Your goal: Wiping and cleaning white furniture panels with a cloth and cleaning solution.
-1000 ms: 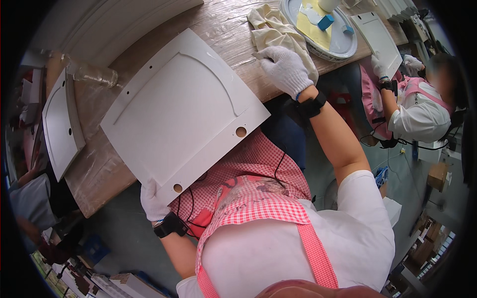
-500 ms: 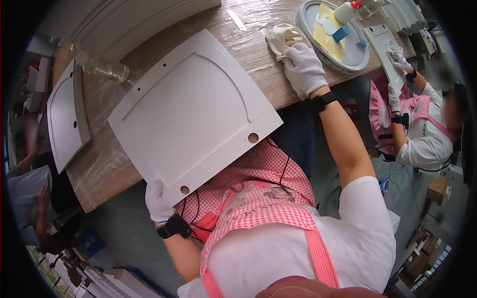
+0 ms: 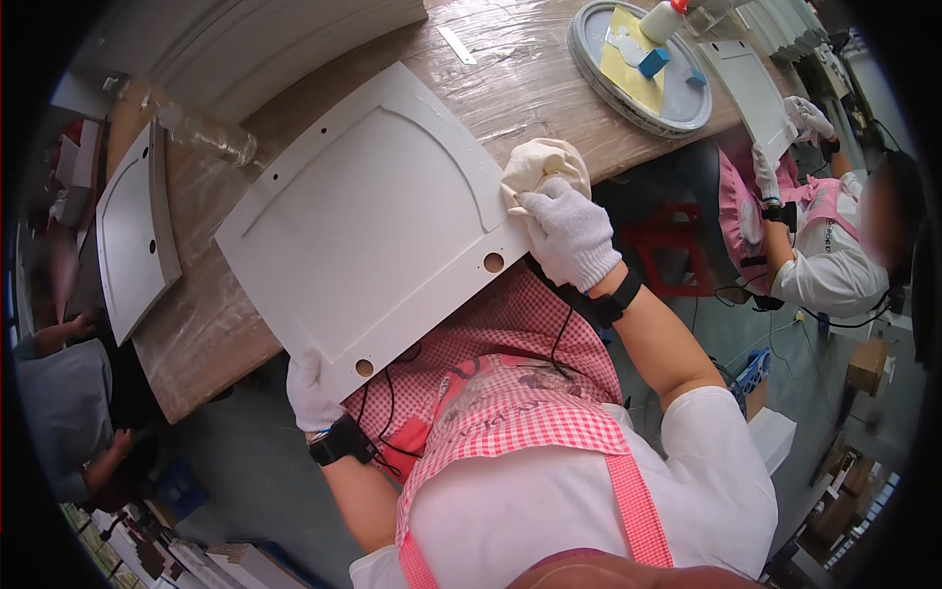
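A white panel (image 3: 353, 216) with a curved routed groove and two round holes along its near side lies across the table edge, partly over my lap. My left hand (image 3: 312, 391), in a white knit glove, grips the panel's near left corner; its fingers are partly hidden beneath. In my gloved right hand (image 3: 566, 228) is a bunched cream cloth (image 3: 546, 169), at the panel's right corner. Whether the cloth presses on the panel's face or its edge I cannot tell.
A grey lid (image 3: 640, 123) at the upper right bears yellow sandpaper (image 3: 628, 74), a blue block (image 3: 654, 63) and a white bottle (image 3: 662, 20). Another white panel (image 3: 132, 236) stands left, near a clear bottle (image 3: 211, 134). A co-worker (image 3: 824, 231) handles a panel at right.
My right hand has brought the cloth from the table beside the lid leftward and nearer, to the panel's right corner. My left hand keeps its hold on the panel.
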Demonstrator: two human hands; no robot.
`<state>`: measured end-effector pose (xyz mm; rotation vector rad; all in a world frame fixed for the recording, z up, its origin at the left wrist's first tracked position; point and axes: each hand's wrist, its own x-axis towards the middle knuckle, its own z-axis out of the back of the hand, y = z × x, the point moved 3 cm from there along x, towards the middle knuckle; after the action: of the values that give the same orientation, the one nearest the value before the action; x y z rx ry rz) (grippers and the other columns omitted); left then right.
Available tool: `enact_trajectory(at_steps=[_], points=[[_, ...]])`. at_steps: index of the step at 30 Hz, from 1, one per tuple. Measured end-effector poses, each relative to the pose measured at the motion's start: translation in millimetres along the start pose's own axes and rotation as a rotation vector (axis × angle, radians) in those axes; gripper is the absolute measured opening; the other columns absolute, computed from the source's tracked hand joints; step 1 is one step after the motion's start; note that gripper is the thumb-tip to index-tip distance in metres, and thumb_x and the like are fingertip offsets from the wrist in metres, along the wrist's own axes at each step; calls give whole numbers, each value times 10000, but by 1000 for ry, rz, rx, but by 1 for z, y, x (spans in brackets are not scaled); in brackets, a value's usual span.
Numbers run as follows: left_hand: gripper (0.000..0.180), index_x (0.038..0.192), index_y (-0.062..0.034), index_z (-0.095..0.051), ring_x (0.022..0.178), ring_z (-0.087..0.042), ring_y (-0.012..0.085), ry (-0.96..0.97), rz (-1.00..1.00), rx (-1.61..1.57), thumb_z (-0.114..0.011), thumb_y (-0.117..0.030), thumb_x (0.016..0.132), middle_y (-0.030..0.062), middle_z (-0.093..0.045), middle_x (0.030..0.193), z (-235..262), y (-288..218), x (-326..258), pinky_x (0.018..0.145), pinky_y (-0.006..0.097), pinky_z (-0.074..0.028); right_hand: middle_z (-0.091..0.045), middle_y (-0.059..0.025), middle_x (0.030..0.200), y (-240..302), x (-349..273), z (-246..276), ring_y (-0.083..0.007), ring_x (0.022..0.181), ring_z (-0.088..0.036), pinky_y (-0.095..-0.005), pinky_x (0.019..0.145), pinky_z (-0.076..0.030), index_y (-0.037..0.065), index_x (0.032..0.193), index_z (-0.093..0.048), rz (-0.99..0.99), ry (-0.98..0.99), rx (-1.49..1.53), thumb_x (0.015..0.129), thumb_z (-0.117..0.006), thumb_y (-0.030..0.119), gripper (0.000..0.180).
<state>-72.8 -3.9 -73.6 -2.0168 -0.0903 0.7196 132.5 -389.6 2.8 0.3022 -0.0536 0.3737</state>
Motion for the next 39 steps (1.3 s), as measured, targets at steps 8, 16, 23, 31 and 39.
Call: enact_trajectory(at_steps=[8,16,23,31,39], points=[[504,1460,67,-433,1212,-634,291,18,-14,38,-558,-208,1056,171,-603,1376,-8,-4,-1,1044,412,-511,-673,-76,995,-6,2,39,-308,864,-687,-412,722,-568,117,1055,-740,46,-105,138,854,-727,140,204],[474,1448,74,-447,1218,-631,281,38,-46,-10,-545,-180,1060,168,-605,1375,4,2,1,1046,404,-506,-643,-86,955,-34,6,8,-312,854,-698,-441,706,-579,123,986,-732,1,90,-172,898,-668,202,134],[459,1456,44,-455,1217,-628,272,-4,-13,-6,-543,-182,1065,148,-604,1381,-3,-1,-3,1034,403,-507,-689,-149,1089,-34,34,83,-348,982,-693,-393,837,-563,91,1187,-718,56,-52,221,920,-686,204,292],[576,1462,23,-440,1220,-624,263,92,-16,-42,-638,-307,1033,137,-603,1378,-18,-8,-3,1021,404,-515,-611,-77,1332,25,60,18,-349,1103,-669,-419,914,-557,239,1323,-656,309,556,-12,937,-637,234,386],[529,1441,29,-462,1203,-615,234,55,-35,12,-639,-261,1035,120,-613,1349,-11,-5,-4,1024,385,-499,-647,-129,1192,34,193,-17,-335,1095,-662,-406,924,-550,175,1154,-729,305,400,-76,947,-605,230,247]])
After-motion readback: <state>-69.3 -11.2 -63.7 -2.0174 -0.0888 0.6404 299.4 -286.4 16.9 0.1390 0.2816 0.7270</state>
